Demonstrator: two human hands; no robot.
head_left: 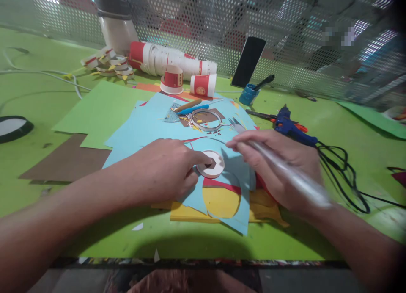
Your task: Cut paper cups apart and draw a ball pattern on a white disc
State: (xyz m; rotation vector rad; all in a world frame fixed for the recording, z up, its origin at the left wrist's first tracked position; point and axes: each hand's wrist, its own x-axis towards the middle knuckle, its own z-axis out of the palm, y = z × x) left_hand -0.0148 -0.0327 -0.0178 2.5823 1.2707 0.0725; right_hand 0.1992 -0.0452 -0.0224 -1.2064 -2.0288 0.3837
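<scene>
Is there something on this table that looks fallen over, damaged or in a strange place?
Yes. A long stack of red and white paper cups lies on its side by the mesh wall, with cut-off cup rims scattered beside it. The blue paper sheet has a hole cut out, showing yellow paper beneath.

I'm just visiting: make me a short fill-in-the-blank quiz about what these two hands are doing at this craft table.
1. The left hand presses a round white paper disc with a brown centre onto a sheet of light ____ paper.
2. The right hand holds a silvery ____.
3. The blue hot-glue gun lies on the ____ table.

Missing words: blue; pen; green
</scene>
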